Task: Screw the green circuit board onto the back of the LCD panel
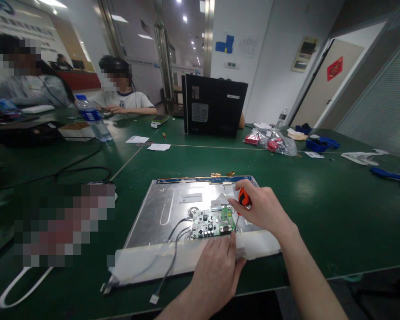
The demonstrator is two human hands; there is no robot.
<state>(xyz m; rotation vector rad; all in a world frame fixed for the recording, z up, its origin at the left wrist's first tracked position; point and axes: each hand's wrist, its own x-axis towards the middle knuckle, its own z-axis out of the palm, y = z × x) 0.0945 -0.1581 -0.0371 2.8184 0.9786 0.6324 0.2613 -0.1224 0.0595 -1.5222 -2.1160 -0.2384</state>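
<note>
A silver metal panel [146,218] lies on the green table, with a green circuit board [205,222] near its middle and a white strip [146,264] along its near edge. My right hand [260,204] is wrapped round the orange and black handle of a screwdriver [244,198], whose shaft points down at the board's right corner. My left hand [218,262] rests on the white strip, fingers stretched out towards the board's lower edge. Grey and black cables [175,253] run from the board over the strip to a white connector [154,298].
A black computer case [215,106] stands across the green table [320,213]. A water bottle [95,120] and black cables are at the left; plastic bags [271,141] and blue items [316,144] lie at the right. Two people sit at the far left.
</note>
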